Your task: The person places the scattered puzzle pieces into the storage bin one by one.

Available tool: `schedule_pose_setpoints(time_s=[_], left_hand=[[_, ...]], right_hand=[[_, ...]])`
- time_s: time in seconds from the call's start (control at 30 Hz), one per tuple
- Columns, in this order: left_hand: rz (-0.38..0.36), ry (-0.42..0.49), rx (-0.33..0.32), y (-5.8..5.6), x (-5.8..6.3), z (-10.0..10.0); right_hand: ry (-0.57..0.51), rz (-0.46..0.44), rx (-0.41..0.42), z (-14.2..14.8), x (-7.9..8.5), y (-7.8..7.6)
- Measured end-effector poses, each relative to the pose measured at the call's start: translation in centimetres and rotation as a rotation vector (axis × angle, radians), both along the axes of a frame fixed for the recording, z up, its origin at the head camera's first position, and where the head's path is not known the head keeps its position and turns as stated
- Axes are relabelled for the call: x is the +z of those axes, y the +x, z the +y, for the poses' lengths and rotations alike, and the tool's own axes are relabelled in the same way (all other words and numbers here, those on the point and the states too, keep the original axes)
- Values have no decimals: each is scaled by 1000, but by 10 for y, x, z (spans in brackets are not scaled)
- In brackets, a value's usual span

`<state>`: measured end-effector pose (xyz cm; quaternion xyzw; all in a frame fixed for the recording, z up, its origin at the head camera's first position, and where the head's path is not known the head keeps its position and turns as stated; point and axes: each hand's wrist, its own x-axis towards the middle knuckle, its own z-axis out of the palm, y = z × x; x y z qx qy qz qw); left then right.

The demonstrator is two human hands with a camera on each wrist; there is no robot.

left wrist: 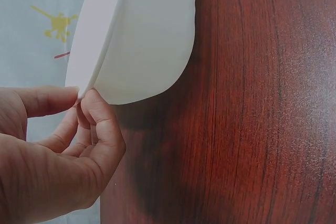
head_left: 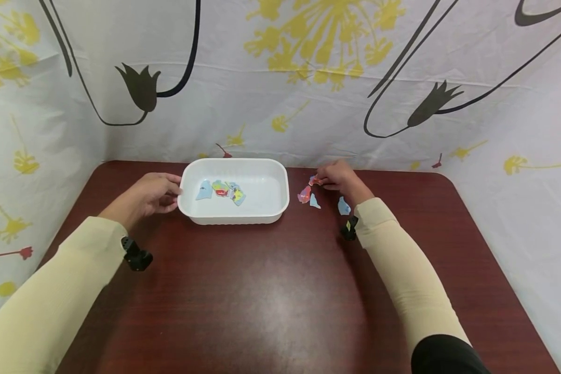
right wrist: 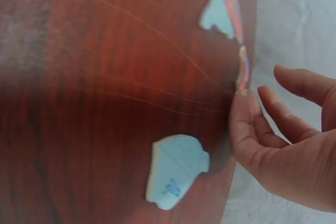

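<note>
My left hand [head_left: 156, 195] pinches the rim of a white plastic tray [head_left: 234, 212] at its left end, fingertips and thumb on either side of the rim in the left wrist view. Inside lie a light blue flat piece [head_left: 204, 190] and colourful patterned pieces [head_left: 236, 194]. Right of the tray, my right hand [head_left: 338, 176] has its fingertips at a small red patterned piece [right wrist: 242, 72], the other fingers spread apart from it. Close by lie a pink-red piece [head_left: 304, 195], a small light blue piece [right wrist: 217, 14] and a larger light blue piece [right wrist: 176, 169].
The dark red-brown wooden table [head_left: 262, 291] carries everything. Behind its far edge hangs a white cloth [head_left: 205, 109] with yellow and dark flower prints, which also rises at both sides. Small black cameras [head_left: 136, 254] are strapped at both wrists.
</note>
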<state>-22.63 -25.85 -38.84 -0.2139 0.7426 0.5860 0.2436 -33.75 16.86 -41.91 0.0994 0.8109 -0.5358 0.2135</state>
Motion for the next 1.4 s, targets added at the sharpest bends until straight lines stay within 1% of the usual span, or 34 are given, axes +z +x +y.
schedule_pose_setpoints(time_s=[0.13, 0.3, 0.4, 0.53, 0.63, 0.83, 0.9, 1.03, 1.17, 1.4], left_hand=[[0, 3, -2, 0, 0, 0], [1, 0, 6, 0, -1, 0], [3, -4, 3, 0, -2, 0], [-7, -5, 3, 0, -2, -1], [-9, -7, 1, 0, -3, -1], [-1, -13, -7, 0, -2, 0], [2, -13, -9, -1, -1, 1], [8, -6, -8, 0, 1, 1], [7, -6, -5, 0, 1, 1], [9, -6, 0, 0, 0, 0]], right_hand=[[33, 27, 7, -3, -5, 2], [113, 83, 50, -6, -9, 4], [151, 109, 56, -7, -13, 4], [237, 151, 81, -8, -16, 4], [289, 166, 90, -9, -17, 5], [318, 165, 73, -11, -15, 5], [302, 160, 63, -10, -14, 5], [238, 147, 41, -8, -11, 4], [171, 99, 23, -6, -6, 4], [10, 3, -15, 0, -1, 2]])
